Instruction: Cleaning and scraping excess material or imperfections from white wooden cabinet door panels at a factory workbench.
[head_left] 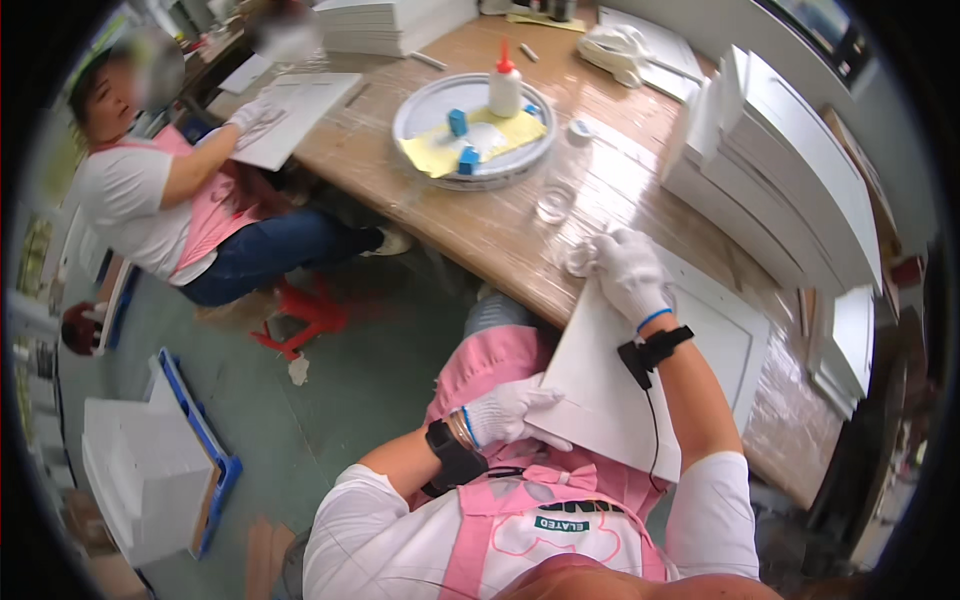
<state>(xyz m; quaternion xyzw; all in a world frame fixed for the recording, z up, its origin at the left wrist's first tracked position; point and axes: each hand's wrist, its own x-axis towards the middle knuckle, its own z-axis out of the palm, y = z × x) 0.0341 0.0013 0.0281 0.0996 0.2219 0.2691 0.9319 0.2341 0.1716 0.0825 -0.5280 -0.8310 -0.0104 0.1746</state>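
A flat white panel point(610, 385) leans from the table edge toward my lap. My left hand point(510, 412), in a white knit glove, grips its near left edge, thumb on top and fingers partly hidden beneath. My gloved right hand point(635, 268) is closed near the panel's far left corner, with a bunched white cloth point(578, 258) at its fingertips. To the right of my right forearm shows a white panel surface point(720, 335) with a framed groove; whether it belongs to the same panel I cannot tell.
Beyond my right hand stands a clear bottle point(562, 180). A round tray point(405, 125) holds a red-tipped white squeeze bottle point(506, 92), yellow paper and blue blocks. Stacked white panels point(770, 170) line the right. At left, a seated co-worker point(190, 190) handles another panel point(290, 125).
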